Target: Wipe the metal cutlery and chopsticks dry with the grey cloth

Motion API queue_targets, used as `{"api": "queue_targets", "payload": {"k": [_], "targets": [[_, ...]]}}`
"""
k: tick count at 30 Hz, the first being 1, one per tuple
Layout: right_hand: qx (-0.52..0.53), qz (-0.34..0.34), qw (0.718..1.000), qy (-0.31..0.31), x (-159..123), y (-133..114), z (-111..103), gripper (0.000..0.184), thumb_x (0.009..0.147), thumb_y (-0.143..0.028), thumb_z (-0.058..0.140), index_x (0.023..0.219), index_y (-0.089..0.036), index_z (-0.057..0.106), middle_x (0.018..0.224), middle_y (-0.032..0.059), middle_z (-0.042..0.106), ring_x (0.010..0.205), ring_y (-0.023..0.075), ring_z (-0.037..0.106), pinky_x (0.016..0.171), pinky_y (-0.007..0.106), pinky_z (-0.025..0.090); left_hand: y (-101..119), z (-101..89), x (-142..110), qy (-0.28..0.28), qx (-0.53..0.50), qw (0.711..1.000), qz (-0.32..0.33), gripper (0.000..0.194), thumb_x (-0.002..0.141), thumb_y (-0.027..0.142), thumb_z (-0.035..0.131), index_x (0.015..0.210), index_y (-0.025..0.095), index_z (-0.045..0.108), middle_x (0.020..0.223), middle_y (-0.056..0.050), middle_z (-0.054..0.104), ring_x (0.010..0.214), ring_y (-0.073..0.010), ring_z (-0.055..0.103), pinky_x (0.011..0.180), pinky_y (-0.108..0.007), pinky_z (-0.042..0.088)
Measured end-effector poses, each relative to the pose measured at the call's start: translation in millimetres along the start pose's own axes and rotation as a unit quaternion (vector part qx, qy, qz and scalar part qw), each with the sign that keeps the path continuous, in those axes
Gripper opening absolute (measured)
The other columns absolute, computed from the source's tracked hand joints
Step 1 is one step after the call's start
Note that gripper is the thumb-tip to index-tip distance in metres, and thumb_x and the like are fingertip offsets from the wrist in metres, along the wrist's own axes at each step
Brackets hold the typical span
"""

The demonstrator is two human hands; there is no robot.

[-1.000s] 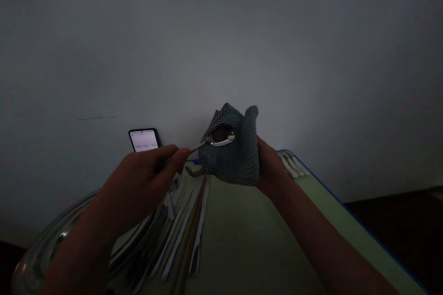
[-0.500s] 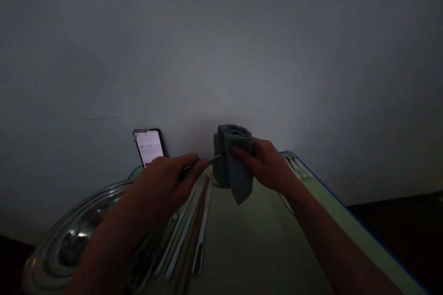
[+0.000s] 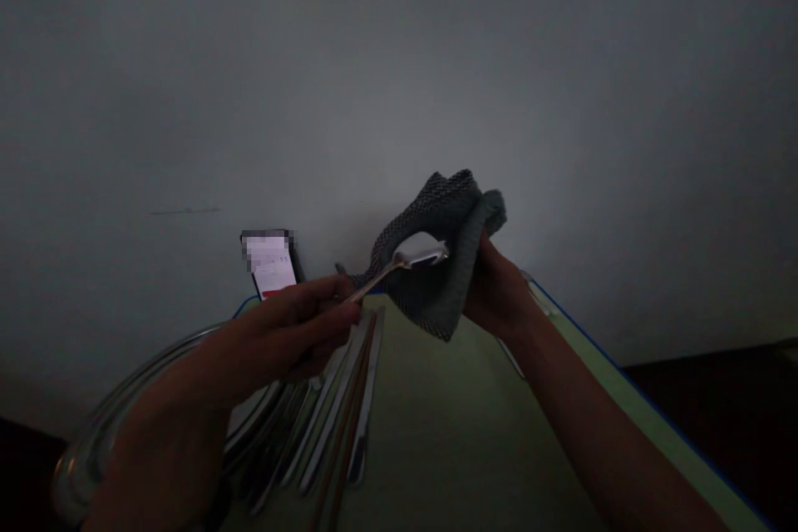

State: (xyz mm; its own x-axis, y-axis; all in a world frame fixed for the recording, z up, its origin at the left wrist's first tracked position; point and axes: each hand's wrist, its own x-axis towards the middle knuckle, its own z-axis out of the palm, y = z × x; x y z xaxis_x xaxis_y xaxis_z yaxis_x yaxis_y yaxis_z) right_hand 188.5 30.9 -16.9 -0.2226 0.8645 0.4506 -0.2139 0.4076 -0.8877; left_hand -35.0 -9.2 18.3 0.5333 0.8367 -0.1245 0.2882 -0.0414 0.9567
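My left hand [image 3: 299,324] is closed on the handle of a metal spoon [image 3: 424,256], whose bowl points right. Behind and around that bowl spreads a grey cloth [image 3: 430,299] with a black-and-white checked edge. My right hand [image 3: 499,291] grips the cloth from its right side, with most of its fingers hidden behind the fabric. The spoon's bowl is in front of the cloth's open fold, and I cannot tell whether it touches the fabric.
Below my left hand, several knives [image 3: 367,407] and brown chopsticks [image 3: 349,424] lie on the green table [image 3: 449,449]. A round shiny metal lid or bowl [image 3: 81,457] is at left. A lit phone [image 3: 274,266] leans on the wall. Cutlery [image 3: 541,299] lies far right, partly hidden.
The cloth was open behind the spoon, then folded around its bowl, and is now spread open again with the bowl showing. The spoon has turned more edge-on.
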Motion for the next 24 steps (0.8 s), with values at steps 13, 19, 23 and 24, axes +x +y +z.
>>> {"api": "queue_targets", "payload": {"k": [13, 19, 23, 24], "targets": [[0.265, 0.14, 0.953, -0.038, 5, 9, 18, 0.039, 0.087, -0.039, 0.033, 0.116, -0.019, 0.051, 0.125, 0.0082, 0.056, 0.111, 0.0214, 0.053, 0.096, 0.04, 0.04, 8, 0.4, 6, 0.178, 0.331, 0.922, 0.094, 0.028, 0.087, 0.041, 0.043, 0.087, 0.018, 0.058, 0.071, 0.001, 0.057, 0.064, -0.0128, 0.05, 0.058, -0.024, 0.039], [0.372, 0.141, 0.917, -0.006, 5, 7, 23, 0.037, 0.088, -0.041, 0.031, 0.106, -0.022, 0.058, 0.118, 0.0041, 0.06, 0.114, 0.0203, 0.051, 0.1, 0.041, 0.036, 3, 1.3, 12, 0.21, 0.378, 0.9, 0.064, 0.033, 0.088, 0.042, 0.038, 0.086, 0.018, 0.06, 0.072, -0.001, 0.062, 0.066, -0.0156, 0.054, 0.061, -0.027, 0.041], [0.427, 0.134, 0.894, -0.012, 3, 7, 21, 0.034, 0.087, -0.039, 0.034, 0.1, -0.023, 0.061, 0.107, 0.003, 0.065, 0.11, 0.0206, 0.053, 0.1, 0.04, 0.036, 6, 4.2, 12, 0.239, 0.376, 0.892, 0.075, 0.032, 0.087, 0.041, 0.037, 0.082, 0.018, 0.059, 0.072, -0.001, 0.062, 0.063, -0.0149, 0.053, 0.059, -0.026, 0.039], [0.43, 0.133, 0.893, -0.014, 3, 7, 22, 0.033, 0.086, -0.038, 0.035, 0.096, -0.023, 0.062, 0.102, 0.003, 0.067, 0.108, 0.0208, 0.054, 0.099, 0.04, 0.037, 7, 4.6, 11, 0.24, 0.378, 0.891, 0.077, 0.032, 0.087, 0.041, 0.037, 0.082, 0.018, 0.058, 0.072, -0.001, 0.061, 0.063, -0.0149, 0.054, 0.06, -0.026, 0.039]]}}
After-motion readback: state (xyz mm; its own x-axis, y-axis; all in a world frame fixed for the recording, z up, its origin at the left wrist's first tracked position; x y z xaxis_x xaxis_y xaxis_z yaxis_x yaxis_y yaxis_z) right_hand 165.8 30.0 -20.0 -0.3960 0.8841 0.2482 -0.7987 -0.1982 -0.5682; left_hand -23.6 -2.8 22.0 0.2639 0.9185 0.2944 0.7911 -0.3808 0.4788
